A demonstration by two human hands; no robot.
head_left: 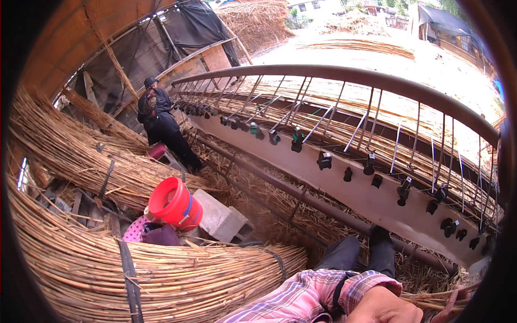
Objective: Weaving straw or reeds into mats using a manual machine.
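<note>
My left hand (385, 308), in a pink plaid sleeve with a dark band, shows its back and bent knuckles at the bottom edge. Its fingers are curled under, and whatever they hold is out of sight. At the lower right rim, a few fingers of my right hand (451, 306) show, closed against thin dry reed stalks (428, 299); the rest is cut off. Beyond my hands runs a long metal frame (371, 78) with rods, cords and a row of black clip-like pieces (324, 160) hanging along a pale beam (344, 185).
Tied reed bundles (215, 277) lie along the left. Among them stand a red bucket (175, 204) and concrete blocks (221, 218). Another person (161, 121) in dark clothes stands at the frame's far end. A low pipe rail (301, 191) crosses above the straw-strewn ground.
</note>
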